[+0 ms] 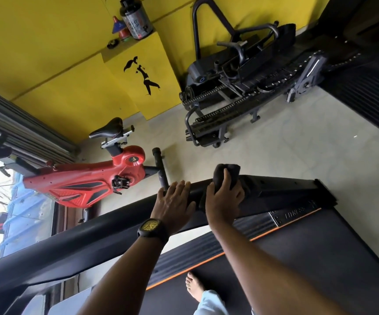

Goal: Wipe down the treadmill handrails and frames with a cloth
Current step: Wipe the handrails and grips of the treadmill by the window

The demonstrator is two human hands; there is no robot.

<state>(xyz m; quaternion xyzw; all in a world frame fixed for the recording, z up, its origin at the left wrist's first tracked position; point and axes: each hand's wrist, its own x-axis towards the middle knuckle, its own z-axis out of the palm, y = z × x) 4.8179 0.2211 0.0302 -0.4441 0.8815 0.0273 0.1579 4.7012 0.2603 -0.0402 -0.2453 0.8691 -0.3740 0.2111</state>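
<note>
Nearest, at the bottom edge: two bare forearms reaching up into the frame, a black wristwatch [153, 227] on the left one. Left hand [174, 201] at centre, laid over the black treadmill handrail [93, 237], fingers fairly straight across its top, gripping nothing. Right hand [224, 198] just beside it to the right, close but not touching, fingers curled round a dark cloth [228, 173]. Cloth bunched and pressed against the handrail, its upper end sticking up past the fingertips (hard to tell cloth from rail where both are black). Handrail slanting from the lower left corner up to right of centre.

Below the hands, at lower right: dark treadmill belt [309, 258] edged by a ribbed side strip [206, 246] with an orange line. On the belt near the bottom edge, a bare foot [194, 285] and a pale trouser leg [211, 301].

Beyond the rail, pale floor [286, 144]. Centre left: red exercise bike [88, 180] with a black saddle, near a window [13, 212] at the left edge. Yellow wall [47, 53] across the top; against it a yellow box [161, 64] with a black painted figure, carrying a large dark jar [136, 18] and small cones [120, 27]. Upper right: black machine [240, 87] with exposed chains and curved bars, standing on the floor.
</note>
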